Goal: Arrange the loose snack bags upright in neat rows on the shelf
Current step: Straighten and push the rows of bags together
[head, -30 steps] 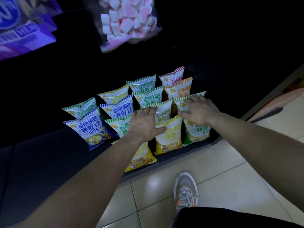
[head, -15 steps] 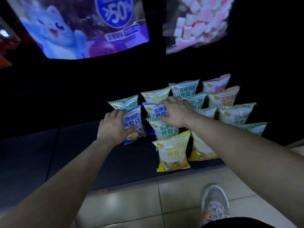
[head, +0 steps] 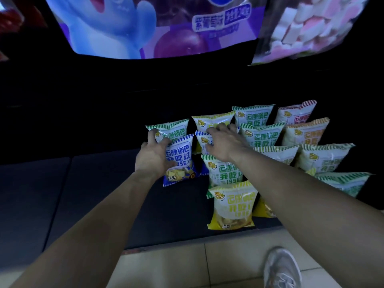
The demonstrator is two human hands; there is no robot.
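Note:
Several small snack bags stand in rows on a dark low shelf [head: 99, 183]. My left hand [head: 152, 156] grips a blue bag [head: 182, 156] by its left edge, thumb on the front; that bag leans at the left end of the group. My right hand [head: 225, 143] lies over the top of a second blue bag [head: 202, 140], fingers curled on its upper edge, just in front of a yellow-green bag [head: 207, 121]. A green bag [head: 225, 173] and a yellow bag [head: 232, 206] stand in front of it. A green bag [head: 169, 128] stands behind my left hand.
Rows of green, orange and red bags [head: 305, 136] fill the shelf's right side. A big purple bag [head: 128, 28] and a marshmallow bag [head: 311, 28] hang above. Bare dark shelf stretches left. Tiled floor [head: 176, 267] and my shoe [head: 282, 269] lie below.
Both hands moved from the front middle bags to the left rows. My left hand now holds the blue bag and my right hand covers the second blue one.

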